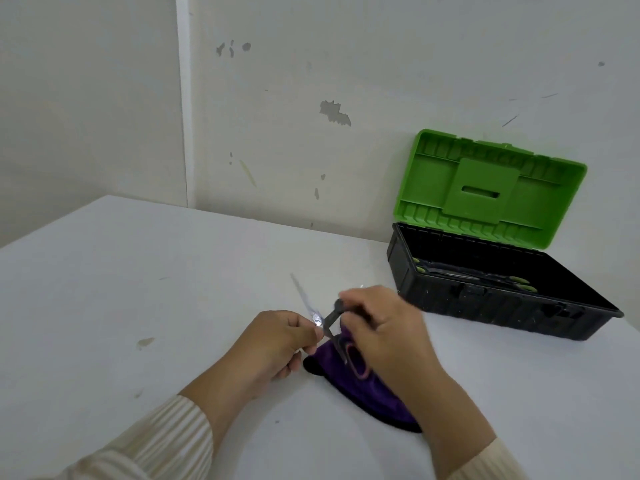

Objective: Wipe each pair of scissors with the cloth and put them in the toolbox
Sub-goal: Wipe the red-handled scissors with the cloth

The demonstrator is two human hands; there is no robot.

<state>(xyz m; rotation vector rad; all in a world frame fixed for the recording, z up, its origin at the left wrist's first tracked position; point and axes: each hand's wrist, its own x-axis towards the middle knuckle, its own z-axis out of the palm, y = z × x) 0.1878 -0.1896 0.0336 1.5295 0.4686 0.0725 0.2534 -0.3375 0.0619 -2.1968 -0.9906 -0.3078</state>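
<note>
1. Two hands are working one pair of scissors [337, 336] just above the purple cloth [377, 400], near the front middle of the white table [138, 271]. The blades are blurring with motion, pointing up and away to the left; one pinkish handle loop is showing low, over the cloth.
2. The left hand [277, 344] is pinching the scissors near the pivot, fingers curled closed around it.
3. The right hand [384, 327] is closing on the dark handle end, fingers folded in; I cannot tell how many fingers are passing through a loop.
4. The toolbox [450, 299] is standing well apart to the right, green lid [491, 188] tipped back open. Scissors with green grips are already lying inside.
5. Handling judgement: the scissors are likely light and rigid, with slick metal blades and sharp edges; the handles or pivot are looking like the safe hold, blades closed.
6. The cloth is looking soft and limp, so it is probably bunching rather than sliding; gripping it as a pad around the blade should be working best.
</note>
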